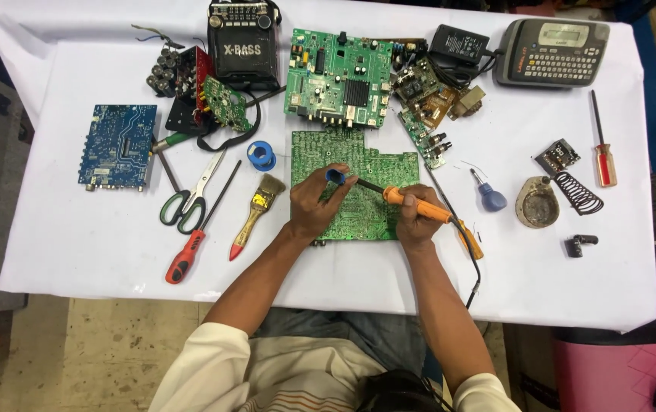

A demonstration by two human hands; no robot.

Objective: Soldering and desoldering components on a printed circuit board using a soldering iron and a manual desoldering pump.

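Two hands meet at frame centre over our green circuit board (pixel 358 200); our right hand (pixel 418 217) is clamped on the orange soldering iron (pixel 412 204), our left hand (pixel 314 204) pinches a small blue tool (pixel 335 176); one slip could burn fingers.

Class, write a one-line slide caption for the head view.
Right hand holds an orange soldering iron over a green circuit board; left hand holds a blue spool.

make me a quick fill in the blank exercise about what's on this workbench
1. The right hand grips a soldering iron with an ______ handle.
2. Both hands work over the large ______ circuit board.
3. The left hand pinches a small ______ spool.
4. The green-handled scissors lie on the person's ______ side.

Missing words: orange; green; blue; left
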